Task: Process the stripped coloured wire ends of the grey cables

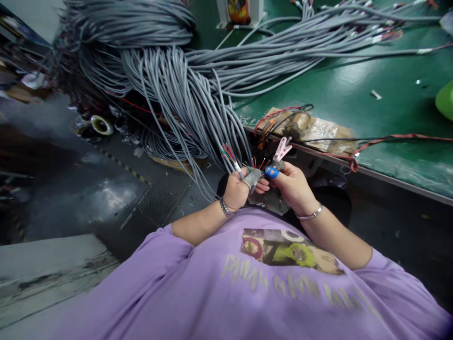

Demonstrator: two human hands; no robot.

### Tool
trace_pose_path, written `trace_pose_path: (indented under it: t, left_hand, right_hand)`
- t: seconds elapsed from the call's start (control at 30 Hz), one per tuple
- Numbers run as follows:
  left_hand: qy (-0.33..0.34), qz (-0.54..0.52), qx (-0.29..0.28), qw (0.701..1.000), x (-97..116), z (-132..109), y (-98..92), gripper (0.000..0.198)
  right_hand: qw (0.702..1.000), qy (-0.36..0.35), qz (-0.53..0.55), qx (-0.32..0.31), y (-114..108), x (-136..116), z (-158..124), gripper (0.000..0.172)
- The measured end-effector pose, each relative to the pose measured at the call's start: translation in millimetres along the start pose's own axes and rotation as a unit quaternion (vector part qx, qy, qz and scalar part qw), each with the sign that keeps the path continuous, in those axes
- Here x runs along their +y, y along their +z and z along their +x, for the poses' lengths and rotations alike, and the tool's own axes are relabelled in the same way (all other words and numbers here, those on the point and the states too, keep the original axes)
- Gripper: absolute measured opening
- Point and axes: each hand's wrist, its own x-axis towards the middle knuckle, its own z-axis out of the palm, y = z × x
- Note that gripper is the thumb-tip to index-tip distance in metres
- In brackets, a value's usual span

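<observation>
My left hand (238, 190) is closed around the end of a grey cable, its thumb wrapped in grey tape. Thin coloured wires (229, 154) fan out from a cable end with a white sleeve just above that hand. More fine wire ends (255, 165) stick up between my two hands. My right hand (295, 185) is pinched close beside the left, with blue tape on a fingertip; what lies between its fingers is too small to make out. A pink clothespin (282, 149) stands just beyond the right fingers, at the table edge.
A thick bundle of grey cables (184, 99) hangs over the table's left end, and more cables (283, 56) lie across the green tabletop (389, 108). A taped wooden block (318, 130) with red and black wires sits along the front edge. Coiled cable (173, 144) rests low at left.
</observation>
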Motion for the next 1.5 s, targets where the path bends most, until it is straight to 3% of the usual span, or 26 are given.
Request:
trace_pose_path:
  t: [0.2, 0.37, 0.43, 0.5, 0.6, 0.77, 1.03, 1.23, 1.5]
  left_hand:
    - [0.015, 0.015, 0.017, 1.000, -1.9, 0.5, 0.6, 0.051]
    - [0.034, 0.039, 0.001, 0.999, 1.7, -0.5, -3.4, 0.048]
    - [0.029, 0.034, -0.018, 0.999, 7.8, -1.9, -4.6, 0.047]
    - [0.020, 0.032, -0.051, 0.998, 15.4, -3.6, -4.4, 0.046]
    - [-0.007, 0.044, -0.105, 0.993, 24.7, -4.9, -2.2, 0.046]
    - [-0.025, 0.067, -0.136, 0.988, 25.7, -1.1, 1.1, 0.047]
    - [-0.041, 0.141, -0.117, 0.982, 20.3, -0.5, 1.6, 0.050]
    - [-0.045, 0.175, -0.114, 0.977, 22.4, -2.5, 4.8, 0.044]
    - [-0.033, 0.174, -0.103, 0.979, 21.8, -4.9, 3.3, 0.044]
  right_hand:
    - [1.000, -0.003, -0.011, -0.001, -0.6, 1.8, -2.1, 0.033]
    - [0.997, 0.019, 0.013, -0.069, -14.1, 0.9, -0.9, 0.030]
    - [0.992, 0.064, 0.077, -0.079, -23.4, -1.7, 3.8, 0.031]
    - [0.980, 0.111, 0.155, -0.050, -31.8, -4.7, 11.0, 0.035]
    - [0.975, 0.134, 0.175, -0.021, -36.8, -7.4, 23.0, 0.032]
    - [0.976, 0.122, 0.160, -0.081, -28.6, -1.1, 33.0, 0.039]
    - [0.968, 0.155, 0.125, -0.152, -32.1, -2.1, 21.6, 0.053]
    - [0.987, 0.126, 0.079, -0.069, -20.5, -12.3, 12.4, 0.039]
    - [0.994, 0.073, 0.074, 0.020, -18.6, -9.5, 11.8, 0.039]
